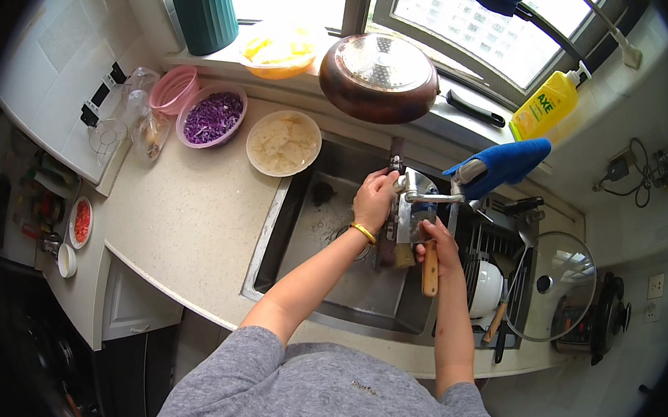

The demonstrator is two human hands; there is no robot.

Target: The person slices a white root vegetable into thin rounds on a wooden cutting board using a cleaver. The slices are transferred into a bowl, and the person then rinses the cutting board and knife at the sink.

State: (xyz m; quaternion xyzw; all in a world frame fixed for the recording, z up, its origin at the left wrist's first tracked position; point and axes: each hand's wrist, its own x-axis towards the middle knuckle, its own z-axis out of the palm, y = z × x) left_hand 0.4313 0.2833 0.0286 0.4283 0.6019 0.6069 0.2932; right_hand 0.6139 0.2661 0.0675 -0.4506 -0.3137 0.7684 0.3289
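Over the right part of the sink (pixel 337 255), my right hand (pixel 442 244) is closed round a wooden-handled cleaver (pixel 429 268). Its broad metal blade lies partly behind the faucet (pixel 435 198). My left hand (pixel 375 200), with a gold bracelet at the wrist, is at the blade's upper left, close to the faucet; whether it grips the blade or a fitting there cannot be told. Beneath the blade a dark rack or bar (pixel 387 251) spans the sink, and a yellowish block (pixel 404 256) shows beside it. A blue cloth (pixel 505 167) hangs over the faucet's base.
Left of the sink stand a bowl of pale slices in liquid (pixel 284 143) and a bowl of shredded purple cabbage (pixel 213 119). An upturned pan (pixel 379 78) rests on the sill. To the right are a dish rack (pixel 479 245), a glass lid (pixel 550 286) and a dish soap bottle (pixel 550 103).
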